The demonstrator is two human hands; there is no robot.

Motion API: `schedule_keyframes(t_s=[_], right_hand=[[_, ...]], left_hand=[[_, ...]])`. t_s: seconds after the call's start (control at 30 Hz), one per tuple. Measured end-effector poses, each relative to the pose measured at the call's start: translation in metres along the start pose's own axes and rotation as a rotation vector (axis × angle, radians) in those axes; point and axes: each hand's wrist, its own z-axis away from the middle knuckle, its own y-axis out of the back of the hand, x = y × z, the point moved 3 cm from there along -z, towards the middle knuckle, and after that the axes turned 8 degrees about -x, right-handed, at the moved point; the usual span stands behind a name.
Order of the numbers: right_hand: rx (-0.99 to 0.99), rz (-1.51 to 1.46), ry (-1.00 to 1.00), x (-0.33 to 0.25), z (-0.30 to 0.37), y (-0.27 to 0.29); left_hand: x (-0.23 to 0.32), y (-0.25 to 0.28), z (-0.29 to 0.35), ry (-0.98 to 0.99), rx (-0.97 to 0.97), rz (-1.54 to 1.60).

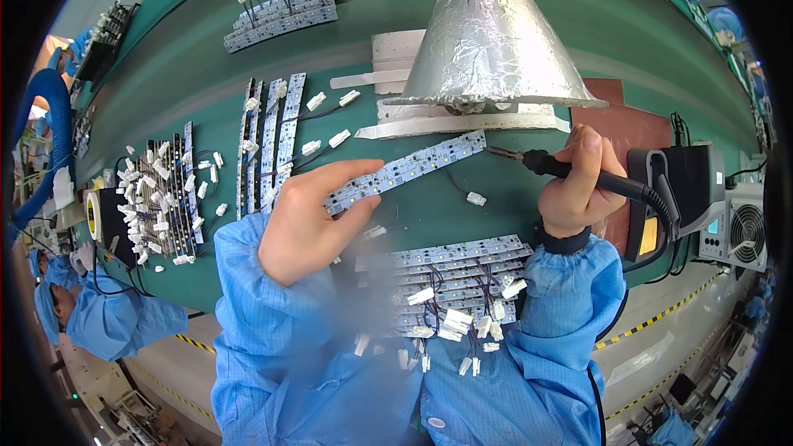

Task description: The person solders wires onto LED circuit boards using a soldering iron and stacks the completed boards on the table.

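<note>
On our side of the foil hood, our left hand pinches an LED strip and our right hand grips a soldering iron. Left of the hood, we see wired strips.

L hand, fingers in wide pinch, R hand opp., fingers curled

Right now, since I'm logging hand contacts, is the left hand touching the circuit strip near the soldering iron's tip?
Touching: the head view shows the left hand holding the circuit strip near its left end, between thumb and index finger.
</note>
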Motion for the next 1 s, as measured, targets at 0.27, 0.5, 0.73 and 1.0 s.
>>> schedule_keyframes(t_s=[0.27,0.5,0.73,1.0], right_hand=[[0.000,0.033,-0.008,0.001,0.001,-0.002],[0.036,0.023,-0.007,-0.002,-0.001,-0.001],[0.319,-0.031,-0.032,0.012,-0.018,0.023],[0.339,-0.044,-0.085,0.021,-0.020,0.026]], left_hand=[[0.002,0.003,0.001,0.067,-0.011,0.009],[0.000,0.002,0.001,0.115,-0.051,0.017],[-0.001,-0.003,-0.004,0.045,-0.032,0.035],[0.008,0.006,0.003,0.023,-0.016,0.009]])
